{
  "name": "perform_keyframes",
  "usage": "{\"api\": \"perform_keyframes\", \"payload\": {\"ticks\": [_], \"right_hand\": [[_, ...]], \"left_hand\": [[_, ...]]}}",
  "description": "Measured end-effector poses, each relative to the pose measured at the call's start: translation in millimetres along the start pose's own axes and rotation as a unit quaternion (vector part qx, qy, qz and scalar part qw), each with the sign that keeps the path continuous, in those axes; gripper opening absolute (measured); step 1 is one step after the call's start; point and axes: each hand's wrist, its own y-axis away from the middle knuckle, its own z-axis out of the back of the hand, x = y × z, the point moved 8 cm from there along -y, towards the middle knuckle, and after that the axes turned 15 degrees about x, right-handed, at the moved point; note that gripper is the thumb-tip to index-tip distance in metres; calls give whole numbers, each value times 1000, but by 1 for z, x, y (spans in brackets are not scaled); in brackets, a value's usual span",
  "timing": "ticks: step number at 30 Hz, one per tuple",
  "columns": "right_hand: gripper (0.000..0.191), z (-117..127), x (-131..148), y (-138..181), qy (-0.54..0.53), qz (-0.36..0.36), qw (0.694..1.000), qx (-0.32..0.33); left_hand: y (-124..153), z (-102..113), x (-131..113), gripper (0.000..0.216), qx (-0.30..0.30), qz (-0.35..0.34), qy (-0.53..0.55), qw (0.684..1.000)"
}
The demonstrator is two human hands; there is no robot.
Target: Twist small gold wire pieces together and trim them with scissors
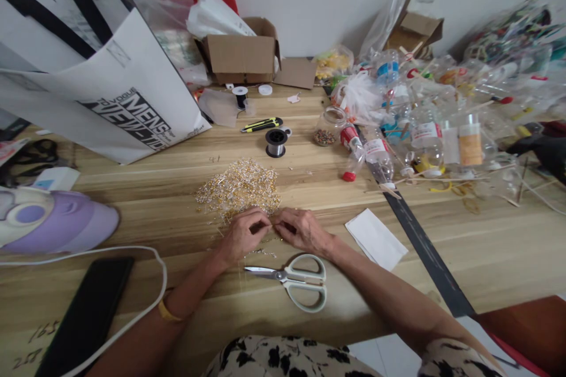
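Note:
My left hand [242, 234] and my right hand [301, 230] meet fingertip to fingertip on the wooden table [309, 188], just in front of a heap of small gold and clear beads [241, 188]. Both hands are pinched closed on something tiny that I cannot make out. A few loose beads lie under my left hand. White-handled scissors [294, 280] lie shut just below my hands. A spool of thin wire [276, 142] stands beyond the bead heap.
A phone [84, 312] and white cable lie at front left, near a purple cap [62, 224]. A large paper bag [101, 70], a cardboard box [241, 53], a jar of beads [328, 126], plastic bottles [380, 153], white paper [375, 238] surround the work area.

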Motion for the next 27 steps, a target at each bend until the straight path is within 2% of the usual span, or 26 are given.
{"api": "perform_keyframes", "payload": {"ticks": [14, 21, 27], "right_hand": [[11, 3, -2, 1, 22, -28, 999, -13], [12, 2, 2, 0, -28, 9, 999, -33], [7, -1, -1, -2, -37, 0, 999, -34]], "left_hand": [[0, 1, 3, 14, 0, -4, 8, 1000], [-1, 2, 1, 11, -11, -12, 12, 1000], [-2, 4, -3, 11, -1, 1, 17, 1000]]}}
